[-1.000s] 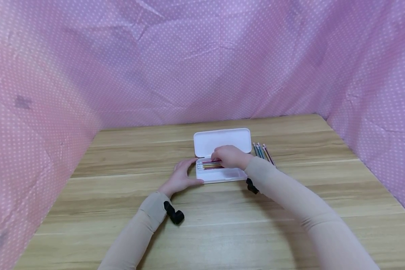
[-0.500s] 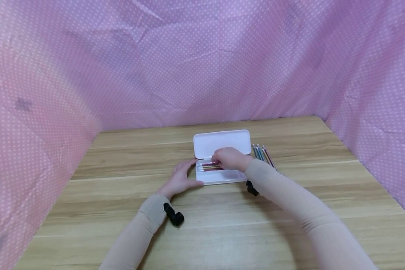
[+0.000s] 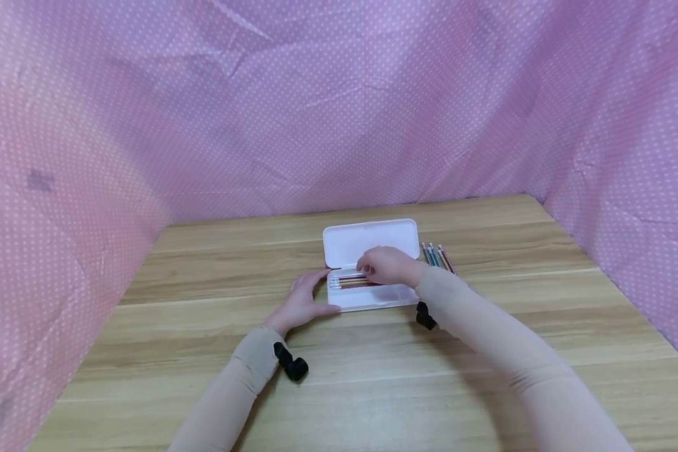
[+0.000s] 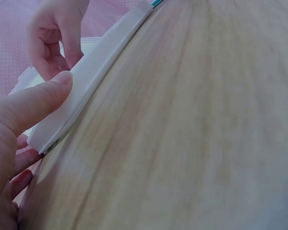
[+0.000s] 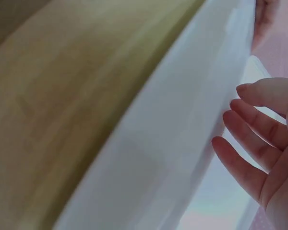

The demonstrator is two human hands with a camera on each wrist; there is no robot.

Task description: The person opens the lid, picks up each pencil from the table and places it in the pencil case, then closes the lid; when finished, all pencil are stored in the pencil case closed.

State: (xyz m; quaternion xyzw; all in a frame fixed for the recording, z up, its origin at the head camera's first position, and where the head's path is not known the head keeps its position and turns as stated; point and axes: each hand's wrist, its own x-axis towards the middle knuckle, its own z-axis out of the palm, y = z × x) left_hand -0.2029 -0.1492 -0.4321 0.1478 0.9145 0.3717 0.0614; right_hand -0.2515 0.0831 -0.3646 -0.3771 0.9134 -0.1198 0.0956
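Observation:
An open white pencil case (image 3: 361, 300) stands on the table, its lid (image 3: 367, 242) folded back. Several striped pencils (image 3: 349, 282) lie in its rear half, eraser ends to the left. My left hand (image 3: 301, 302) grips the case's left end, thumb at the front wall and fingers round toward the back. Over the pencils is my right hand (image 3: 388, 265), which hides their right part. The right wrist view shows this hand's fingers (image 5: 252, 146) loosely bent, thumb apart from most of them, no pencil visible between; the case wall is in front of the fingertips.
Several more pencils (image 3: 432, 255), teal and dark red, lie on the wooden table (image 3: 339, 389) just right of the case. Pink dotted cloth (image 3: 294, 113) hangs behind and at both sides of the table. Each wrist carries a small black camera (image 3: 291, 364).
The right hand stays over the pencils in the case and has shifted slightly to the right. The left hand keeps its grip on the left end. The head view has tilted a little.

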